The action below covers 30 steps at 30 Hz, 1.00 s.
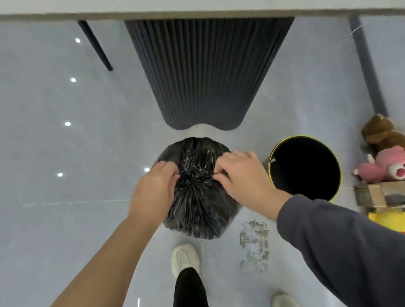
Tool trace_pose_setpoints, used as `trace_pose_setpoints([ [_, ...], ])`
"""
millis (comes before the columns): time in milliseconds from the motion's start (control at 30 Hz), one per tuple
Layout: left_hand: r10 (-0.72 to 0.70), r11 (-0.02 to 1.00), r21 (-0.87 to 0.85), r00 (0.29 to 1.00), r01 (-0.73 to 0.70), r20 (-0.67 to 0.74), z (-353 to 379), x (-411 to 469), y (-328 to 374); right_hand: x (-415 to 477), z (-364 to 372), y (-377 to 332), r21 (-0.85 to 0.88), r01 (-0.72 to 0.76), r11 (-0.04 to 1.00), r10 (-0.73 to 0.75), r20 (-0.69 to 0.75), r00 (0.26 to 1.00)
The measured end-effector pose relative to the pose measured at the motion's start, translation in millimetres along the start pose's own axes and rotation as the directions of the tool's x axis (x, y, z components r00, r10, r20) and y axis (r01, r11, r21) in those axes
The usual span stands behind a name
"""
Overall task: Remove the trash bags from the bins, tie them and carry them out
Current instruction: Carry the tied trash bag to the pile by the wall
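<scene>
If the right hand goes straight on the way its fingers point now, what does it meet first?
The gathered neck of the black trash bag, which the right hand pinches. Just beyond, probably, the left hand; depth is unclear.

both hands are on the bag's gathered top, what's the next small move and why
Probably pull the pinched ends apart to cinch a knot: the left hand and right hand both pinch the bunched neck of the trash bag, already out on the floor beside the bin, so tying looks unfinished.
</scene>
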<state>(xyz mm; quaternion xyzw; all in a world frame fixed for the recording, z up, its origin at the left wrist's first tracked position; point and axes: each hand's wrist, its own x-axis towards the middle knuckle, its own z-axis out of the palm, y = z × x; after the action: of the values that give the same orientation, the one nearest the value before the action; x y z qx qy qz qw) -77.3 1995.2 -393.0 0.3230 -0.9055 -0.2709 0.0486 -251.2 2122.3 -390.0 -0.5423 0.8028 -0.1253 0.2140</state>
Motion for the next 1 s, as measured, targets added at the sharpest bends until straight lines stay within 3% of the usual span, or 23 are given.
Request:
trace_pose_setpoints([
  [167, -0.023, 0.999, -0.028, 0.998, 0.025, 0.061, -98, -10, -9, 7, -53, -87, 0.019, -0.041, 0.999, 0.039, 0.07, 0.997],
  [367, -0.002, 1.0, 0.002, 0.99, 0.002, 0.14, -184, -8, -56, 37, -66, -175, 0.091, -0.126, 0.988, 0.114, 0.125, 0.986],
  [800, -0.017, 0.999, 0.044, 0.975, 0.008, 0.22, -318, 62, -201, 183, -46, -318, 0.27, -0.274, 0.923, 0.242, 0.146, 0.959],
  [1000, 0.004, 0.998, 0.061, 0.964, -0.021, 0.266, -396, 109, -299, 273, -39, -409, 0.33, -0.335, 0.882, 0.308, 0.134, 0.942],
])
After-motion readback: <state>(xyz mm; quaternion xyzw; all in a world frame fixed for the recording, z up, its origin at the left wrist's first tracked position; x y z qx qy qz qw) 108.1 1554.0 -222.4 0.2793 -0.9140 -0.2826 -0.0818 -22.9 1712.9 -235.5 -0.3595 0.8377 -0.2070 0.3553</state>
